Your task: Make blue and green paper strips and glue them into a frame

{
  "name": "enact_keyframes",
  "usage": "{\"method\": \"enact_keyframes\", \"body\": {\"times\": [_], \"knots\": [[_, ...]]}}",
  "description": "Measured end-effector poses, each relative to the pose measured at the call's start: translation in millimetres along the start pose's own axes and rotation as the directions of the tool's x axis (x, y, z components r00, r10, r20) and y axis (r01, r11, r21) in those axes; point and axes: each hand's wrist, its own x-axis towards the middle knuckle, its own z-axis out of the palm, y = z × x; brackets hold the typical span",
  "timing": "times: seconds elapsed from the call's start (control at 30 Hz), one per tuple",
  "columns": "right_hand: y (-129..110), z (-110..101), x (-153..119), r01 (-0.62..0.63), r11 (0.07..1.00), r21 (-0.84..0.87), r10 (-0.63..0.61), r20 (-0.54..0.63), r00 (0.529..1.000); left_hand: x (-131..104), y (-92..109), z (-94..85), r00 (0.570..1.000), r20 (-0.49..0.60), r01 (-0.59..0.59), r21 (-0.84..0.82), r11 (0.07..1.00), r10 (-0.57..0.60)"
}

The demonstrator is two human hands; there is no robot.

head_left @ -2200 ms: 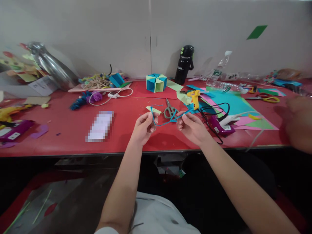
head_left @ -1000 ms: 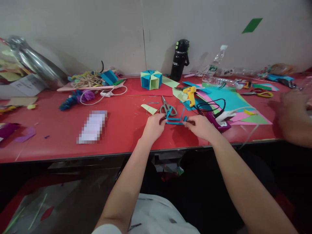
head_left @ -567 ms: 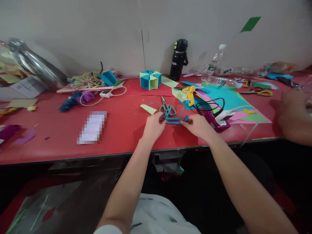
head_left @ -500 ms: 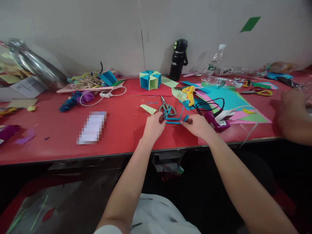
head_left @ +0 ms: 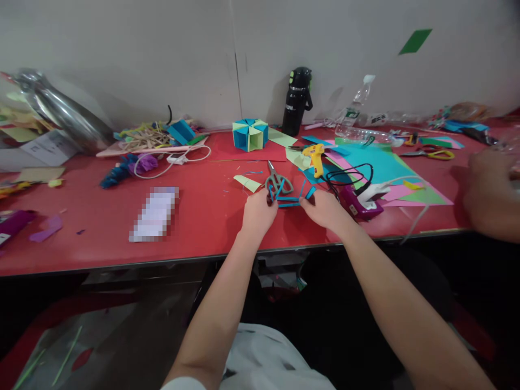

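Note:
Between my two hands stretch narrow blue paper strips (head_left: 288, 205), held just above the red table near its front edge. My left hand (head_left: 260, 208) pinches their left ends, its fingers bent inward. On the other side my right hand (head_left: 322, 208) grips the right ends between thumb and fingers. How the strips are joined is too small to make out. Grey-handled scissors (head_left: 278, 181) lie right behind the strips, points away from me. A pale green paper piece (head_left: 247, 183) rests beside my left hand. Farther back stands a blue and pale green folded-paper ring (head_left: 250, 135).
A yellow glue gun (head_left: 314, 158) and a purple power block (head_left: 361, 205) with cables lie right of my hands. Coloured paper sheets (head_left: 374, 160), a black bottle (head_left: 297, 103) and a blurred phone-like slab (head_left: 155, 214) are around. At far right is another person's hand (head_left: 491, 195).
Both hands keep their grip on the blue strips, with only a slight shift. The whole view has moved a little.

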Motion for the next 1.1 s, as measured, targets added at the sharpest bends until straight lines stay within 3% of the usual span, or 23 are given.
{"method": "enact_keyframes", "body": {"times": [0.17, 0.47, 0.8, 1.1], "knots": [[-5, -2, -6, -0.043, 0.995, -0.087, 0.05, 0.072, 0.996, 1, -2, 4.1, 1.0, -0.021, -0.018, 0.006, 1.0, 0.018], [-6, 0, 0, -0.054, 0.992, -0.117, 0.065, 0.09, 0.994, 6, 2, 7.0, 0.998, 0.03, -0.053, 0.091, 0.994, 0.05], [-13, 5, -3, -0.058, 0.994, -0.089, 0.058, -0.001, 0.998, 3, 10, 5.4, 0.999, 0.051, -0.011, 0.11, 0.994, 0.005], [-14, 3, -2, -0.073, 0.984, -0.165, 0.067, -0.04, 0.997, 1, 6, 6.6, 0.999, 0.034, -0.002, 0.095, 0.995, -0.001]]}}
